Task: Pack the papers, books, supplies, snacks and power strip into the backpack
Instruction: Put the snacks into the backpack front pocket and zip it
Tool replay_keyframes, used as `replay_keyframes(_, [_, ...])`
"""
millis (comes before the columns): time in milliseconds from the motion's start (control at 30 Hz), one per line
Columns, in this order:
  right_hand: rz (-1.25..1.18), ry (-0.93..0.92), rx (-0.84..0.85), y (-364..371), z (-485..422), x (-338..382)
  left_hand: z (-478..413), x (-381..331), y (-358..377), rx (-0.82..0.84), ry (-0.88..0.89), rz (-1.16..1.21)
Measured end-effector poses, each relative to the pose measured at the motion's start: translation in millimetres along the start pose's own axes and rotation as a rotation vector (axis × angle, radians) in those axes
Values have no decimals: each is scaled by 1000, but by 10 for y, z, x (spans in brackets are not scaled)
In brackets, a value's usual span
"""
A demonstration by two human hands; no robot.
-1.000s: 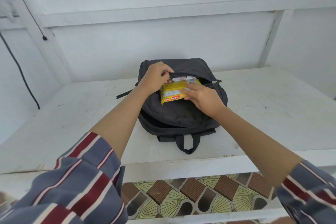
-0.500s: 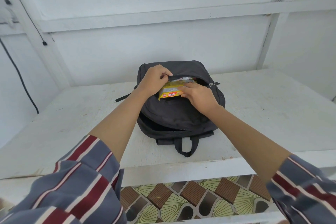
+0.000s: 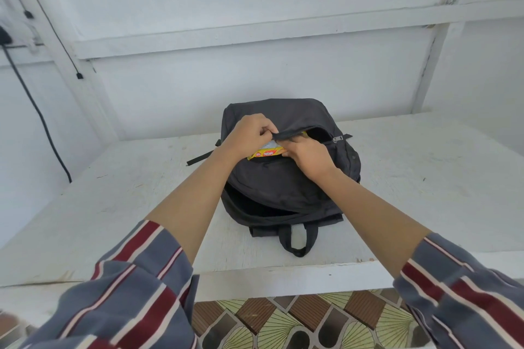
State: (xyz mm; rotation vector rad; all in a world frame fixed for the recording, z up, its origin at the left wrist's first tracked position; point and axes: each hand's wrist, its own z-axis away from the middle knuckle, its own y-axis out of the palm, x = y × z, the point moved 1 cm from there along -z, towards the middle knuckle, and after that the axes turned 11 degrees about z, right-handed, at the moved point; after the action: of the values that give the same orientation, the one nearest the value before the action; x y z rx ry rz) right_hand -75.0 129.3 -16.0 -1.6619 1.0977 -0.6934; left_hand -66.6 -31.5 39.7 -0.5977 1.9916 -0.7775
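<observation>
Backpack (image 3: 283, 187) lies on surface (image 3: 425, 178), left grip (image 3: 249, 136) pinching its front-pocket edge, right grip (image 3: 309, 156) curled round yellow snack (image 3: 265, 153) lodged partly inside that pocket.

I'm seeing soft, even daylight with faint shadows and no glare. Wide-angle bending shows at the edges, and the sleeves (image 3: 119, 300) blur.

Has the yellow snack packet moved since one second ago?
Yes. The snack packet has slid deeper into the front pocket of the backpack; less of it shows below the pocket edge.
</observation>
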Motion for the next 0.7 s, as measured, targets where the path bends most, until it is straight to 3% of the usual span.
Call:
replay_keyframes(233, [1,-43,30,15,34,-58,12,70,71,43,-20,8])
replay_keyframes(700, [80,149,44,-62,74,42,22,135,54,89,-30,54])
